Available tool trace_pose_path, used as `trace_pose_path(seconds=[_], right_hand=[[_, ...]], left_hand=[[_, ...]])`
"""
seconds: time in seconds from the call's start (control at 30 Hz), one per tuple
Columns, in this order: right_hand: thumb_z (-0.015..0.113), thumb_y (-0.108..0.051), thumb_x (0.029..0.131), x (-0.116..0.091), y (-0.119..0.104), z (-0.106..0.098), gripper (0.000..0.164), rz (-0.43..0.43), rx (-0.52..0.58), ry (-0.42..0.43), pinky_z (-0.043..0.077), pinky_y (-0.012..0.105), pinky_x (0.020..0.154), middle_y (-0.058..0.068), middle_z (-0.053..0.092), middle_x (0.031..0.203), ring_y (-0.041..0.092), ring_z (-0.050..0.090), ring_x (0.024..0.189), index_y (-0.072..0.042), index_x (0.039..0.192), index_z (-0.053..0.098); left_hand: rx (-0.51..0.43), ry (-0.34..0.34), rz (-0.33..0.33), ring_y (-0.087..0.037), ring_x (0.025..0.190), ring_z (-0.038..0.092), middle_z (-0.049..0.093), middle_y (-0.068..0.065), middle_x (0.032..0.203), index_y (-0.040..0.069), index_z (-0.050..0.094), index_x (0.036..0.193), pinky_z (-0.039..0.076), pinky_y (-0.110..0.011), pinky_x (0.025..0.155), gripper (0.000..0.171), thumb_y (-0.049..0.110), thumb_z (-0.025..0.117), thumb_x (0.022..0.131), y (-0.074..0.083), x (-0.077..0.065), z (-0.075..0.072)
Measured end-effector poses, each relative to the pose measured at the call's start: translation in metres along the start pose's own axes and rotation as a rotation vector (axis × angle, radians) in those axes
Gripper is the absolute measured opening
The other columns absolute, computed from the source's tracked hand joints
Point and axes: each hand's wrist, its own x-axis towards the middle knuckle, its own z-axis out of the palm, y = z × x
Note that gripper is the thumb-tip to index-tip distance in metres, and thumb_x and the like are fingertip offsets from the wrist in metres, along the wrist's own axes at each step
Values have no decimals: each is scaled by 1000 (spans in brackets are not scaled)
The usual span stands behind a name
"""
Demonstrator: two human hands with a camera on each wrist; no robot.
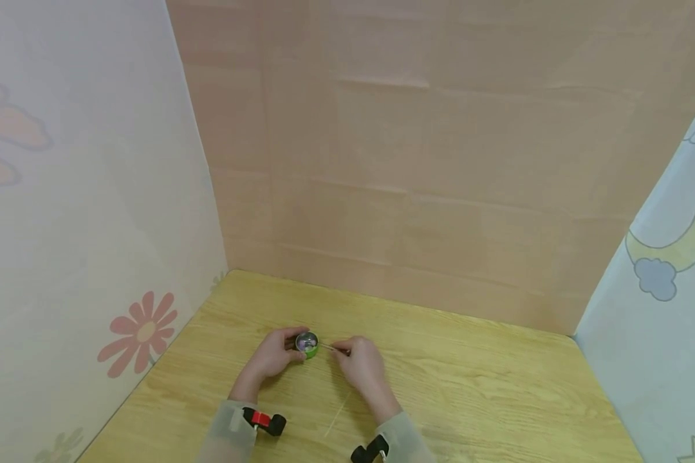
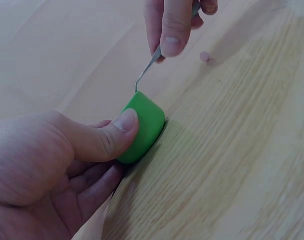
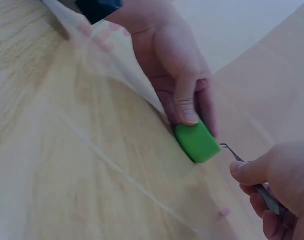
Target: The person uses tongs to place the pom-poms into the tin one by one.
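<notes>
A small round green container (image 2: pixel 146 122) stands on the wood-grain table, with pale purple and white bits inside, seen from above in the head view. My left hand (image 1: pixel 274 354) holds it by the side, thumb on the near face and fingers around the far one. From the right, my right hand (image 1: pixel 363 365) pinches metal tweezers (image 3: pixel 266 196) with a bent tip. That tip is at the container's rim; whether it touches cannot be told. A tiny pink-purple ball (image 2: pixel 204 56) lies on the table near my right hand.
The wood-grain table (image 1: pixel 486 392) is bordered by a plain tan back wall (image 1: pixel 411 161) and pale printed walls at left (image 1: pixel 121 212) and right (image 1: pixel 631 360). A thin whitish line (image 1: pixel 337 415) runs across the tabletop between my forearms.
</notes>
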Motion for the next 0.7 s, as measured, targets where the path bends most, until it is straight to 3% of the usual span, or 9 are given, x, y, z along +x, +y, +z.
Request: trace_pose_path(seconds=[0.17, 0.27, 0.5, 0.7], right_hand=[[83, -21, 96, -3, 8, -13, 14, 52, 52, 26, 49, 25, 51, -2, 80, 95, 3, 62, 67, -17, 109, 87], [83, -20, 96, -4, 14, -21, 14, 71, 58, 25, 49, 25, 51, -2, 80, 96, 4, 60, 66, -17, 109, 87], [82, -19, 96, -2, 31, -37, 13, 58, 43, -32, 59, 33, 66, 1, 81, 102, 12, 72, 84, -17, 107, 87], [84, -17, 94, -4, 41, -49, 9, 25, 38, -78, 60, 38, 73, 0, 81, 102, 16, 72, 87, -17, 103, 88]], left_hand=[[9, 2, -2, -41, 134, 61, 63, -23, 145, 1, 64, 147, 51, -54, 110, 57, -3, 81, 92, 0, -2, 2], [17, -6, -6, -41, 135, 60, 63, -23, 145, 3, 63, 148, 52, -54, 110, 57, -2, 80, 93, -2, -2, 2], [13, -3, 2, -41, 136, 59, 63, -22, 146, 4, 63, 148, 49, -56, 112, 58, -3, 80, 93, -3, 2, 0], [17, 3, -10, -39, 136, 60, 63, -21, 146, 4, 64, 148, 50, -54, 112, 57, -4, 79, 93, -4, 3, 0]])
